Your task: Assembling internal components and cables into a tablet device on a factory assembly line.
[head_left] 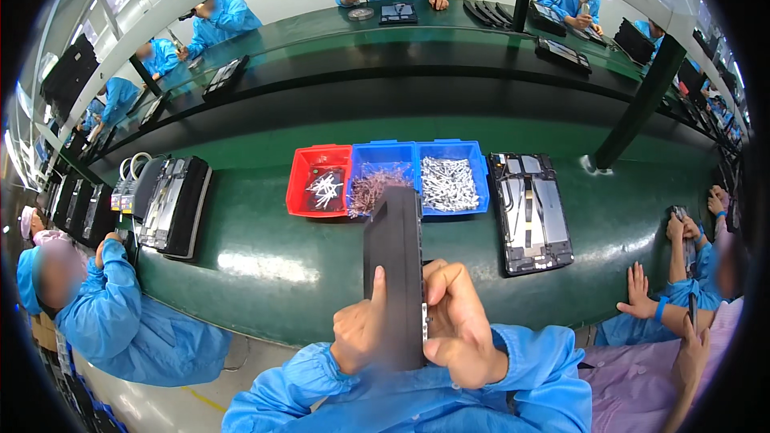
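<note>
Upright in front of me, a slim black tablet (pixel 393 252) stands nearly edge-on, its lower end blurred. My left hand (pixel 358 330) grips its left side, thumb lying flat along the dark face. On the opposite side, the curled fingers and thumb of my right hand (pixel 463 329) press at the edge, where small silvery parts show. Whether a small piece sits between those fingers is hidden. Beyond the tablet's top are a red bin (pixel 297 207) with white strips, a blue bin (pixel 383 150) of brownish small parts, and another blue bin (pixel 482 180) of white pieces.
An opened tablet (pixel 531 212) with exposed innards lies right on the green table (pixel 265 297). At left rests a stack of opened devices (pixel 176 207). Co-workers sit on both sides; one hand (pixel 638 295) rests at right. A dark post (pixel 642 108) rises behind.
</note>
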The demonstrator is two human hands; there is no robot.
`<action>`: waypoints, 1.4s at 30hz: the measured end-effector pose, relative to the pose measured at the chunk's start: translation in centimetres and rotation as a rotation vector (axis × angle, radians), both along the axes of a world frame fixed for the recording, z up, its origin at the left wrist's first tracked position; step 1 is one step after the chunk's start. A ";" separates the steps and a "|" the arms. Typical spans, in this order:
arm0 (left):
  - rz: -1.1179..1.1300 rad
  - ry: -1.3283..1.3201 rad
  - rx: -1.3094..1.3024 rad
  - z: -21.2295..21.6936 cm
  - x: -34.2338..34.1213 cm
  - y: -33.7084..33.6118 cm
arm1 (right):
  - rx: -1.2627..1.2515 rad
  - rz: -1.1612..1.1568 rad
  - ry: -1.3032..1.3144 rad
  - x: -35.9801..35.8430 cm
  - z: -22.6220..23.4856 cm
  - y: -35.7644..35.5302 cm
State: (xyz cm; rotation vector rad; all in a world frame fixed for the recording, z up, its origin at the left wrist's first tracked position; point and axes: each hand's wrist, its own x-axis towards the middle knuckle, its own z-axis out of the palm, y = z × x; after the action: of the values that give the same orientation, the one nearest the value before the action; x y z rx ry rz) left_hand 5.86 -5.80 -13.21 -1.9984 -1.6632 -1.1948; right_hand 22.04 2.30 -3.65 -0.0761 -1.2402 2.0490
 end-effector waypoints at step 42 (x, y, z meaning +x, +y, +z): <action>-0.227 -0.728 -0.672 -2.7 1.2 7.2 | 0.758 -0.934 -1.350 19.3 -8.1 19.0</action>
State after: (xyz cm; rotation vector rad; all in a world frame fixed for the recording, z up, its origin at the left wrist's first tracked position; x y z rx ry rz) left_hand 7.10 1.39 -15.87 -2.3285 -2.4987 -1.7730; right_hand 41.39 21.31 -11.74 -1.5090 -2.0480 0.4531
